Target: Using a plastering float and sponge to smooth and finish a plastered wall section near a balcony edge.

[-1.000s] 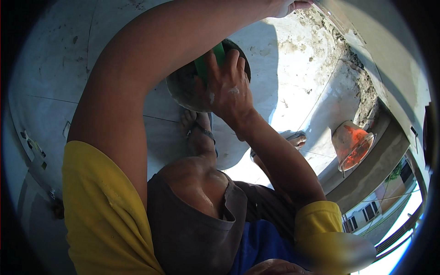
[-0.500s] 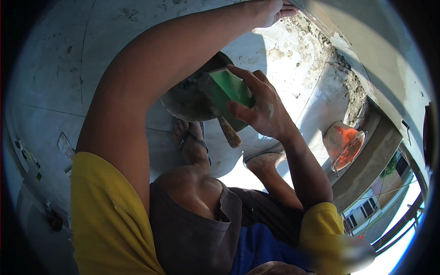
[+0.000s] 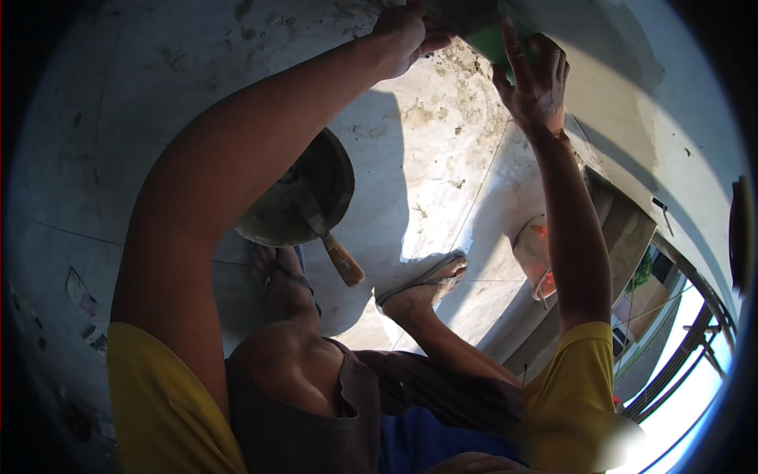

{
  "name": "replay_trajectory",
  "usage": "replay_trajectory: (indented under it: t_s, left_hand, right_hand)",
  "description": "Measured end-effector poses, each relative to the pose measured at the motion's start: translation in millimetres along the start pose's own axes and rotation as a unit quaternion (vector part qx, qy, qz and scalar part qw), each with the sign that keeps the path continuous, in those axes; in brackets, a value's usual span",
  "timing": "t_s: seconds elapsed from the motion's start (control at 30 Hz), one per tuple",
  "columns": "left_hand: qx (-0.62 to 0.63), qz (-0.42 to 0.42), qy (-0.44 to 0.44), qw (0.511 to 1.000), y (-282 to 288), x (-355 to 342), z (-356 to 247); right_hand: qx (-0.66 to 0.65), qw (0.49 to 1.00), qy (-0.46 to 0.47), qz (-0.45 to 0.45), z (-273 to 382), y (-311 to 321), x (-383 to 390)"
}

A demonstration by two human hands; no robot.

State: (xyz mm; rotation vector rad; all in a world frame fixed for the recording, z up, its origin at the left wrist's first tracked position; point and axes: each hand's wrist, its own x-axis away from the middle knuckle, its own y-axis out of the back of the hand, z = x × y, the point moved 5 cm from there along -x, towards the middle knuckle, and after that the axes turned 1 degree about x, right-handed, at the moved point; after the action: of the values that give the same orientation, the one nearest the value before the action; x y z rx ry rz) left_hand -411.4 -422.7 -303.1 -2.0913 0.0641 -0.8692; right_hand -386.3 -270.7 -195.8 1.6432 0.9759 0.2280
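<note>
Stretched out toward the top right, my right hand [image 3: 538, 91] has its fingers round a green rectangular block [image 3: 491, 46], much of it dark in shadow, against the foot of the pale wall. Close to its left, my left hand [image 3: 401, 38] is closed at the wall's lower edge; what its fingers hold is hidden in shadow. Below my left forearm, a round dark metal pan [image 3: 335, 170] rests on the floor. In it leans a trowel [image 3: 341, 259], its wooden handle sticking out over the rim toward me.
A translucent bucket [image 3: 530, 257] with orange-red stains stands beyond my right foot, partly behind my right forearm. The pale wall [image 3: 624, 87] rises along the right. My sandalled feet [image 3: 430, 284] are on the tiled floor, where crumbly mortar [image 3: 466, 87] lies near the wall.
My right hand has carried the green block from above the pan up to the wall. The pan and trowel handle now show more fully. The whole view has shifted.
</note>
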Motion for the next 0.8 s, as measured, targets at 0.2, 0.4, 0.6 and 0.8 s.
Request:
replay_trajectory:
  t_s: [0.2, 0.4, 0.6, 0.8]
  left_hand:
    - [-0.001, -0.02, -0.021, 1.0, 1.8, 12.9, -5.2]
    - [0.017, -0.008, -0.017, 1.0, 3.1, 4.2, -0.3]
    - [0.011, 0.009, -0.038, 0.999, 5.9, -6.2, 1.7]
    - [0.01, -0.026, -0.023, 0.999, 4.7, -4.1, 3.6]
  right_hand:
    - [0.084, 0.995, 0.036, 0.047, -8.8, -10.1, 6.3]
    - [0.097, 0.995, -0.026, 0.022, -18.0, 2.7, 29.2]
    - [0.132, 0.986, 0.092, -0.038, 1.7, -19.3, -13.8]
    - [0.089, 0.995, 0.019, 0.032, -30.3, 6.7, 36.7]
